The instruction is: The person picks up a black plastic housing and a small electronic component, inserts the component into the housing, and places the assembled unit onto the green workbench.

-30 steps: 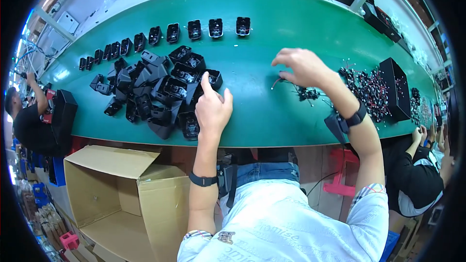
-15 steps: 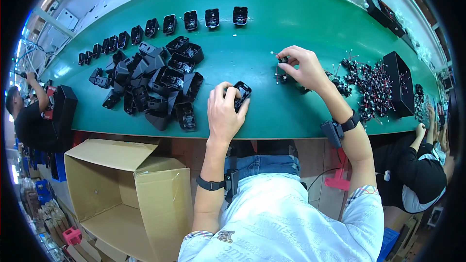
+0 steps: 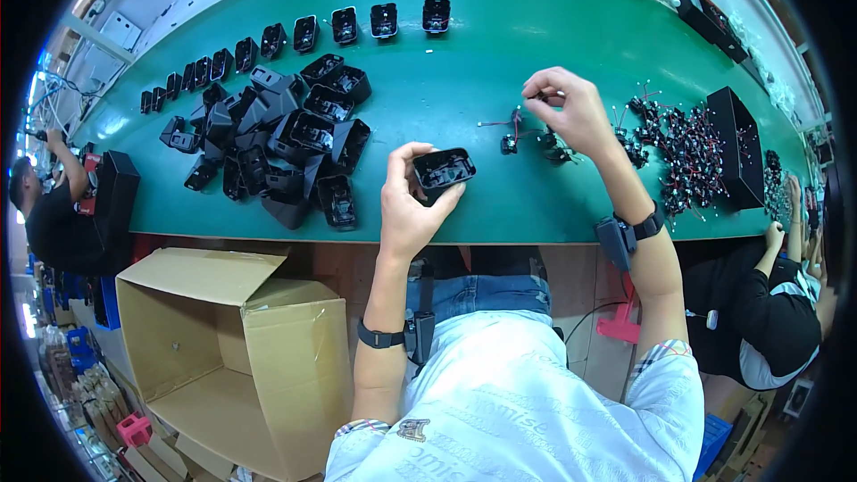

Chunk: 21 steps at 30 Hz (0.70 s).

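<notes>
My left hand [image 3: 412, 205] grips a black plastic housing [image 3: 444, 170], its open side tilted up so the inside shows. My right hand [image 3: 574, 112] is raised over the table to the right, thumb and fingers pinched around a small dark part, mostly hidden by the fingertips. Just below and left of it lie a few small black wired components [image 3: 510, 143]. A loose heap of black housings [image 3: 277, 138] spreads to the left of my left hand. To the right of my right hand is a pile of small wired components [image 3: 687, 156] with red and black leads.
Along the far side of the green table [image 3: 500, 36] runs a curved row of housings [image 3: 345, 25]. A black bin [image 3: 736, 147] stands beside the component pile. An open cardboard box [image 3: 295, 375] is below the table's near edge at left. Other people sit at both ends.
My left hand has turned the housing so its open side faces up toward me. My right hand has moved slightly right and away, off the small components on the table.
</notes>
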Available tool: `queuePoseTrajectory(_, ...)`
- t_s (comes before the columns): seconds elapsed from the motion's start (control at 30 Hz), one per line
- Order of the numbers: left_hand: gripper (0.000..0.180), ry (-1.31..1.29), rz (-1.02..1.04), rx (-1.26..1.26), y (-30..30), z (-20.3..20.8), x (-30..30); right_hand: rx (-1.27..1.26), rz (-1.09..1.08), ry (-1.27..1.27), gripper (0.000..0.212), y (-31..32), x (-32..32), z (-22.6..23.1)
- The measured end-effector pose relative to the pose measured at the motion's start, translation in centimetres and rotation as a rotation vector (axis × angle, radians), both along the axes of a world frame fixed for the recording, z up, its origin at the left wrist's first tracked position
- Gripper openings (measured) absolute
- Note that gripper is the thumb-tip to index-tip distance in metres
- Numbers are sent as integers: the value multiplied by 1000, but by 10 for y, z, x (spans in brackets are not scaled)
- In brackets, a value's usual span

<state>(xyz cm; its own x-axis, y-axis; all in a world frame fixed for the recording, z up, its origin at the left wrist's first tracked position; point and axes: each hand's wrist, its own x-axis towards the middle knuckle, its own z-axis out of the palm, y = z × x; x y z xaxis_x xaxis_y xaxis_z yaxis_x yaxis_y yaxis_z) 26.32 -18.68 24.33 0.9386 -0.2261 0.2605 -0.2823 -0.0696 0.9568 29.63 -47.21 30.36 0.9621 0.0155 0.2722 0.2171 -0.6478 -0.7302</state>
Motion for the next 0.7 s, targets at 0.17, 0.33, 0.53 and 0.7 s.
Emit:
queuePoseTrajectory(0.17, 67, 220, -163, -301, -3, 12, -7, 381, -9, 80, 26, 5, -17, 22)
queuePoseTrajectory(0.33, 70, 364, -387, -485, -4, 17, -18, 727, 232, 105, 24, 49, -71, 34)
queuePoseTrajectory(0.53, 72, 354, -564, -432, -3, 27, -27, 598, 217, -22, 26, 70, -111, 22)
queuePoseTrajectory(0.7, 70, 317, -653, -438, -3, 32, -31, 623, 194, -54, 21, 75, -125, 22)
